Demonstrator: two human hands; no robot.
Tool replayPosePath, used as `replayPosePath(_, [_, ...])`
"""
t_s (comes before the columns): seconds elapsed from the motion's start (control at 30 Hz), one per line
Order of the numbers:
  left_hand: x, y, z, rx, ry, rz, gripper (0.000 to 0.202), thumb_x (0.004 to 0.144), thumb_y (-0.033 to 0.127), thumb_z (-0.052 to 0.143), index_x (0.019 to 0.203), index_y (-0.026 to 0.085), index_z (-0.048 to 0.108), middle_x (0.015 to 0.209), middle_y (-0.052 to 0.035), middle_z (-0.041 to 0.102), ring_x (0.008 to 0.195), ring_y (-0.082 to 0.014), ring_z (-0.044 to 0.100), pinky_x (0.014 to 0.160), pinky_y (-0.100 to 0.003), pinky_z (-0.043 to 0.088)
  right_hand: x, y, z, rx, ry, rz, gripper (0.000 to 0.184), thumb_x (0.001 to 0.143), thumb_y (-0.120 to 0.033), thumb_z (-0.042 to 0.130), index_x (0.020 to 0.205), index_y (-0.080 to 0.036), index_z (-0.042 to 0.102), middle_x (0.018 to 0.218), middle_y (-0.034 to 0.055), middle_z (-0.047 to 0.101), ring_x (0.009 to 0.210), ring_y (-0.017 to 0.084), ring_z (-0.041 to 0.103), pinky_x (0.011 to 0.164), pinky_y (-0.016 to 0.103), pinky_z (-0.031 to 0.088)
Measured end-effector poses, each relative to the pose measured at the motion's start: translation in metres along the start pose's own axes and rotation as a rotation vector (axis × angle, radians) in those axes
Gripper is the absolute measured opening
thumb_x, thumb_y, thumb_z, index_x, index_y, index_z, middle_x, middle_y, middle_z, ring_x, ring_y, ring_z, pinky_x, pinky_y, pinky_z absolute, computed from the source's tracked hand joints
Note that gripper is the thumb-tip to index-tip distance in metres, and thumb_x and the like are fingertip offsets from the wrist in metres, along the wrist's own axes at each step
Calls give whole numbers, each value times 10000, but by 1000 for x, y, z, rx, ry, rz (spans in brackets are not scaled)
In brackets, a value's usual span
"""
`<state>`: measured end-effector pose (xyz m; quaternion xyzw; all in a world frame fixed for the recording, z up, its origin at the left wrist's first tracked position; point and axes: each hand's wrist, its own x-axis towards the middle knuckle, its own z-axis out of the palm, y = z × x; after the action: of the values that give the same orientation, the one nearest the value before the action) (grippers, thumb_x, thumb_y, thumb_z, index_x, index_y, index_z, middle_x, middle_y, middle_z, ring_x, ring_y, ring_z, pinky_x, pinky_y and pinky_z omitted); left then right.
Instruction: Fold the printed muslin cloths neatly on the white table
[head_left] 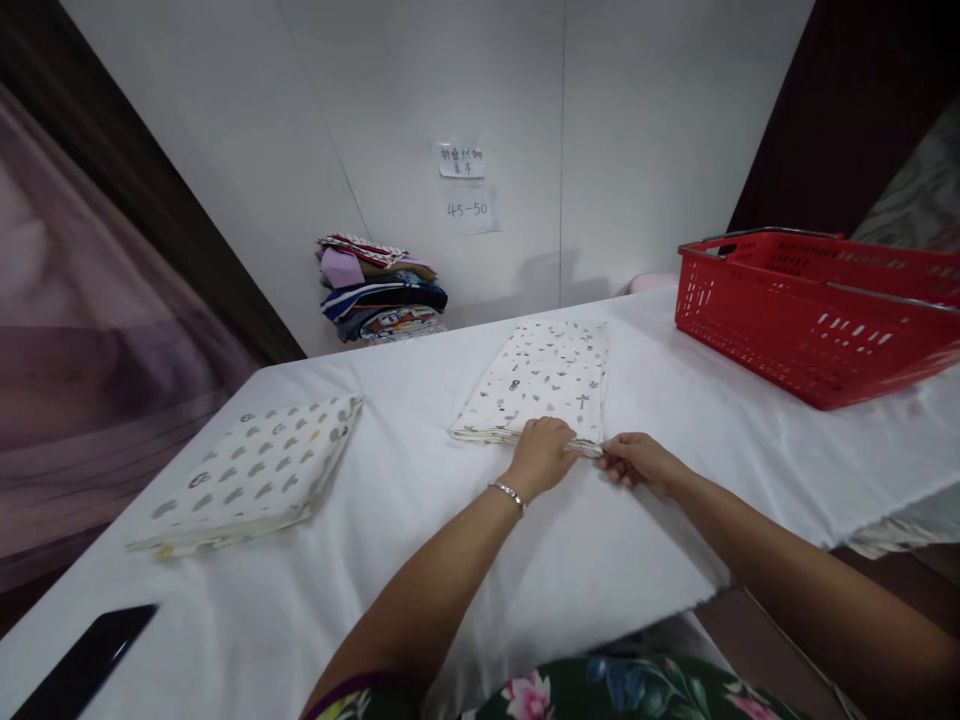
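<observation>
A folded white cloth with small dark prints (pixel 540 375) lies in the middle of the white-covered table (pixel 420 520). My left hand (pixel 541 452), with a bracelet at the wrist, is closed on the cloth's near edge. My right hand (pixel 637 462) pinches the near right corner of the same cloth. Both hands rest low on the table at that edge.
A second folded cloth with grey spots (pixel 259 470) lies at the left. A red plastic basket (pixel 817 310) stands at the right. A stack of folded clothes (pixel 379 290) sits against the back wall. A dark phone (pixel 86 660) lies at the near left corner.
</observation>
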<state>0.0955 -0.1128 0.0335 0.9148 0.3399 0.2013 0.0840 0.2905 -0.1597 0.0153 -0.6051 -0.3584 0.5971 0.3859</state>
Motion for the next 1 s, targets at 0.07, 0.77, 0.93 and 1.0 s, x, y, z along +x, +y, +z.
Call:
replayPosePath(0.07, [10, 10, 11, 2, -5, -46, 179, 832, 361, 562, 919, 222, 634, 969, -32, 624, 967, -191, 533, 857, -347, 384, 1, 3, 1, -16, -9, -20, 142, 793, -270, 590, 730, -150, 547, 648, 24, 645, 419, 66, 527, 322, 162, 346])
replayPosePath(0.77, [14, 30, 38, -44, 83, -158, 196, 879, 254, 455, 793, 207, 625, 882, -16, 612, 889, -170, 520, 800, -323, 366, 7, -1, -2, 44, -64, -43, 125, 752, -181, 553, 632, -149, 533, 558, -10, 590, 377, 35, 448, 304, 146, 250])
replayPosePath(0.93, [11, 29, 40, -53, 95, -161, 91, 812, 262, 554, 846, 220, 627, 913, -18, 610, 928, -180, 521, 833, -331, 361, 6, -1, -3, 79, -81, -68, 148, 748, -197, 577, 618, -140, 533, 552, -15, 566, 377, 28, 429, 312, 147, 249])
replayPosePath(1.0, [13, 27, 41, -74, 115, -203, 88, 814, 262, 554, 826, 218, 630, 888, -18, 618, 908, -177, 530, 820, -324, 370, 4, -1, -5, 78, -79, -87, 159, 763, -225, 582, 635, -141, 539, 558, -22, 561, 381, 26, 430, 318, 147, 252])
